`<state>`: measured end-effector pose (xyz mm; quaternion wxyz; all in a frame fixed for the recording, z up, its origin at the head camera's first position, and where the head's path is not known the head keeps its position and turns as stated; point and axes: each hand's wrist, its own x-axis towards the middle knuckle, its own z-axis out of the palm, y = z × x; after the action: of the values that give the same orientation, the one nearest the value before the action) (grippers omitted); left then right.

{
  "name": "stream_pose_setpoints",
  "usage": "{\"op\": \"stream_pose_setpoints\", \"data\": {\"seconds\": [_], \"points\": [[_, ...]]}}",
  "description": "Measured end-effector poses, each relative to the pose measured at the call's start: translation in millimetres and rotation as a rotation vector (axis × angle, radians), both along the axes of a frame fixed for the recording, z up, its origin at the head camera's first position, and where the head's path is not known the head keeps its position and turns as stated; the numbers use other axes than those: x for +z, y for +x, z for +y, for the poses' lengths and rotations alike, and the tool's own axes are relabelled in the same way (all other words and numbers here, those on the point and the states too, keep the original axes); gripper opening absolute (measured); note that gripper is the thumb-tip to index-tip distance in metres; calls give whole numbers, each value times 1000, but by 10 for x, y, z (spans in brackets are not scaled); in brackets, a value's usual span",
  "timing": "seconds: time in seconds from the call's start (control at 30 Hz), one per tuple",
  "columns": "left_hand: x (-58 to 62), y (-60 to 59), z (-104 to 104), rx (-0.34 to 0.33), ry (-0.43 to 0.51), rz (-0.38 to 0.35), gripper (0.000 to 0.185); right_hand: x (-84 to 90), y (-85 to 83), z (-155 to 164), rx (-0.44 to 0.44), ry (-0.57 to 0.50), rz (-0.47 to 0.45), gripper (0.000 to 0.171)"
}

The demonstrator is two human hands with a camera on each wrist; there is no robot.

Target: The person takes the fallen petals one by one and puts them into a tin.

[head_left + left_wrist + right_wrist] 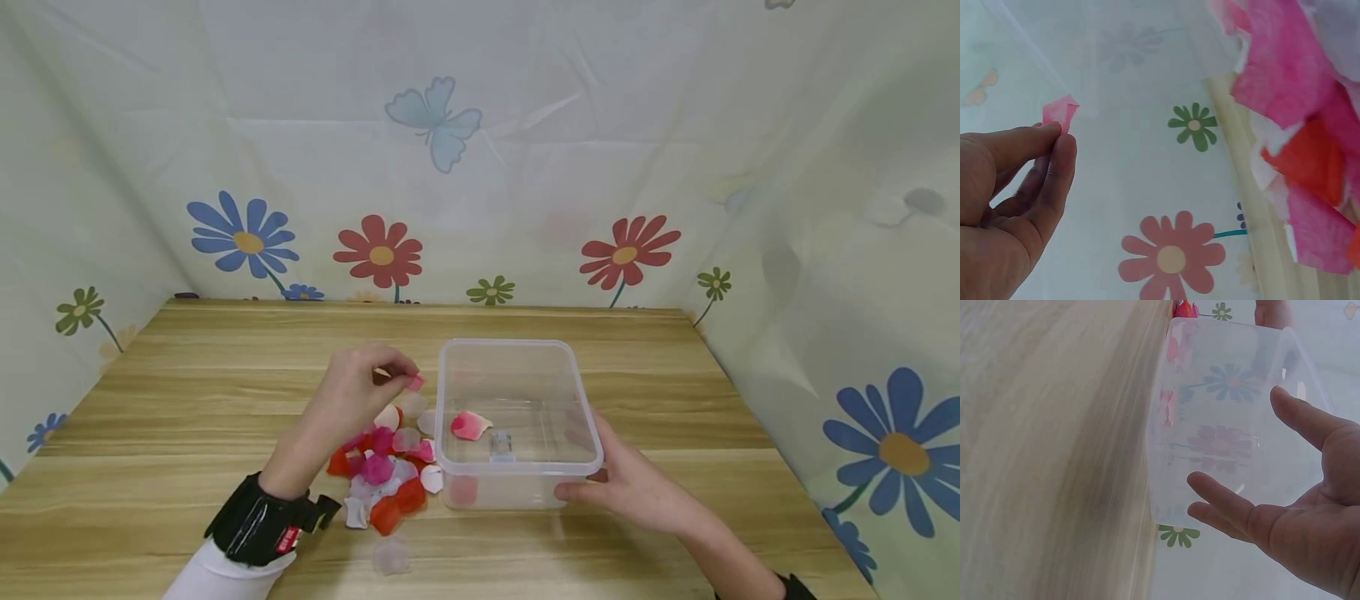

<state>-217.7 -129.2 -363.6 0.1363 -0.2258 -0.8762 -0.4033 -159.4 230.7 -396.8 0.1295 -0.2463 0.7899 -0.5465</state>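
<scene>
My left hand (360, 387) pinches a small pink petal (1060, 114) between thumb and fingertips. It is just left of a clear plastic box (517, 492), above a heap of loose petals (377, 468) in magenta, red and white. At the box's right front corner is my right hand (622, 475), its thumb along the front and its other fingers partly hidden by the side wall. In the right wrist view those fingers (1222, 497) are spread and nearly straight against the plastic. A pink and white petal (470, 426) lies in the box, with another pinkish patch low behind its front wall.
The box stands on a wood-grain table (637, 367). One pale petal (391, 555) lies apart, nearer the front edge. A white flower-printed cloth (525, 208) hangs behind the table and along both sides.
</scene>
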Motion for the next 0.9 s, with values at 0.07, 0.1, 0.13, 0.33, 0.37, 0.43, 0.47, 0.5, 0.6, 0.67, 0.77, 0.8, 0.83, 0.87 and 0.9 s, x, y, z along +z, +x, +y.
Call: {"op": "stream_pose_setpoints", "data": {"seconds": [0.07,0.1,0.13,0.33,0.37,0.43,0.47,0.5,0.6,0.67,0.77,0.8,0.83,0.87,0.9], "points": [[31,23,17,-10,20,28,17,-6,-2,2,3,-4,0,108],[49,37,26,-17,29,39,17,-10,-2,3,4,-6,-1,108],[66,50,38,-25,38,46,17,-13,-3,4,5,-8,-1,108],[146,116,135,-102,69,75,17,-30,-7,7,1,-14,-1,107],[157,126,154,-114,70,76,16,-30,-7,7,2,-14,0,107],[172,145,192,-132,70,75,16,-29,-6,4,3,-16,-2,107],[176,153,209,-140,69,75,16,-28,-5,2,4,-16,-2,107],[182,163,227,-142,66,74,16,-26,-4,0,3,-15,-4,107],[197,190,276,-154,58,67,17,-19,-2,-3,-5,-8,-3,107],[207,205,307,-170,48,61,18,-15,-2,-4,-11,-3,0,107],[202,219,338,-200,30,55,20,-13,-2,-4,-14,-1,2,107],[199,221,344,-209,26,55,20,-13,-1,-3,-16,0,1,107],[193,220,349,-218,21,63,20,-14,1,-4,-20,2,-1,107],[187,219,354,-227,17,73,21,-14,4,-6,-25,6,-3,107],[186,222,358,-232,13,80,21,-15,7,-7,-29,10,-4,107]]}}
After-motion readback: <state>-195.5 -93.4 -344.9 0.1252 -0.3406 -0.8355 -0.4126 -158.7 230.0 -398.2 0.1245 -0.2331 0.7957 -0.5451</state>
